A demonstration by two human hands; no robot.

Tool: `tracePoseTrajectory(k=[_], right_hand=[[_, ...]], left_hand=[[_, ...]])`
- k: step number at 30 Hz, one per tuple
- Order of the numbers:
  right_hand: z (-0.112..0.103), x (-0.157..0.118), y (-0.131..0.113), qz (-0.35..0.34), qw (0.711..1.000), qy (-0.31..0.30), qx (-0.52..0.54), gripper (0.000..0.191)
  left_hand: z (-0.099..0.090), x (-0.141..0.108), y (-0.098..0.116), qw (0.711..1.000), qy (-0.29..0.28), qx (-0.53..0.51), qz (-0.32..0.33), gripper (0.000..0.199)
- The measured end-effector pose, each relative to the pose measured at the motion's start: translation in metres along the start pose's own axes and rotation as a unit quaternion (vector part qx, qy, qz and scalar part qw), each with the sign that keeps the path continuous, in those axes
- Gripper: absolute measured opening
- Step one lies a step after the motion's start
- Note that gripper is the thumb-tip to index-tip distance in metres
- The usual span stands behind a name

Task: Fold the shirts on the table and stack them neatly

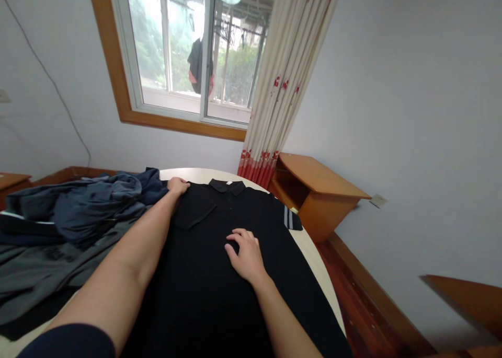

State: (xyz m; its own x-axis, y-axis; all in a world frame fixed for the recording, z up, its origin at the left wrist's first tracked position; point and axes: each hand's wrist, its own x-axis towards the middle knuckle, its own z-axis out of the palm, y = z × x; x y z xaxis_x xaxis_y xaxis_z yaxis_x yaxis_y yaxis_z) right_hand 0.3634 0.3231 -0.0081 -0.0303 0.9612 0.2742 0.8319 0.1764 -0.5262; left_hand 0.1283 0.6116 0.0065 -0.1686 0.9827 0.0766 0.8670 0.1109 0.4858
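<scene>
A black polo shirt (219,274) lies spread face up, its collar (227,186) at the far end. Two pale stripes mark the sleeve (292,219) on the right; the left sleeve (196,214) is folded in over the chest. My left hand (178,185) is closed on the shirt's shoulder edge near the left sleeve. Over the middle of the chest is my right hand (245,253), fingers curved and apart, holding nothing. Whether it presses on the cloth I cannot tell.
The shirt rests on a round pale table (314,253). A heap of dark clothes (98,206) lies at the left. Beyond the table's right edge stands a wooden cabinet (321,180), beside a long curtain (282,86) and a window (188,49).
</scene>
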Motion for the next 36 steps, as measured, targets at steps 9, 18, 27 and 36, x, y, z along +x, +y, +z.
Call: tracePoseTrajectory(k=[9, 18, 27, 36], right_hand=[[0.0, 0.0, 0.0, -0.004, 1.0, -0.006, -0.011, 0.021], [0.0, -0.001, -0.001, -0.01, 1.0, -0.014, -0.023, 0.023], [0.0, 0.0, 0.0, -0.011, 1.0, -0.012, -0.022, 0.022], [0.001, 0.001, 0.001, -0.013, 0.999, -0.021, -0.031, 0.023]], left_hand=[[0.001, -0.035, 0.0, 0.99, 0.022, 0.082, 0.11, 0.043], [0.022, -0.087, -0.019, 0.962, -0.092, 0.17, 0.195, 0.072], [0.014, -0.053, -0.005, 0.963, -0.108, 0.201, 0.145, 0.079], [0.014, -0.121, -0.001, 0.947, -0.071, 0.205, 0.237, 0.073]])
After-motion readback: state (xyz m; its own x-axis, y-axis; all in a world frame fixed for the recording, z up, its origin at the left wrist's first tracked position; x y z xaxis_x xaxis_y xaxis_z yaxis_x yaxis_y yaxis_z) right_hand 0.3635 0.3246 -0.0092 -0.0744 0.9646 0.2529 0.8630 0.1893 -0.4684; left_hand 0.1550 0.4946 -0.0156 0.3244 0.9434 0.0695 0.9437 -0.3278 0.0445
